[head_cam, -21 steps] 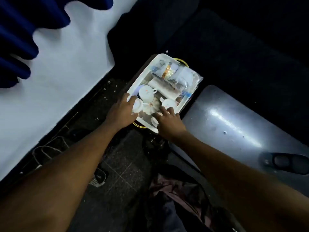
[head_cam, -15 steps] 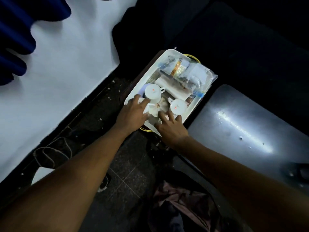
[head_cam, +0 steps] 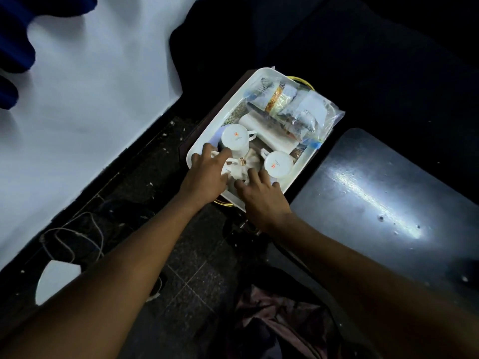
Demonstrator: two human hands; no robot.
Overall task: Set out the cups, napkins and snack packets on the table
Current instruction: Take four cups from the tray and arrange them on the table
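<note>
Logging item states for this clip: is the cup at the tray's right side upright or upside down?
Upside down. The right cup shows its flat base with a small orange mark facing up, not an open mouth, standing in the white tray.

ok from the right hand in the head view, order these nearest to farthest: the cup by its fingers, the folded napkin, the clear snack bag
1. Cup, just beyond the right hand, at the tray's near right.
2. Folded napkin, mid-tray, past that cup.
3. Clear snack bag, at the tray's far end.

Glossy, seemingly ceramic cups (head_cam: 234,141); clear plastic bag (head_cam: 298,110); smooth white tray (head_cam: 223,114).
</note>
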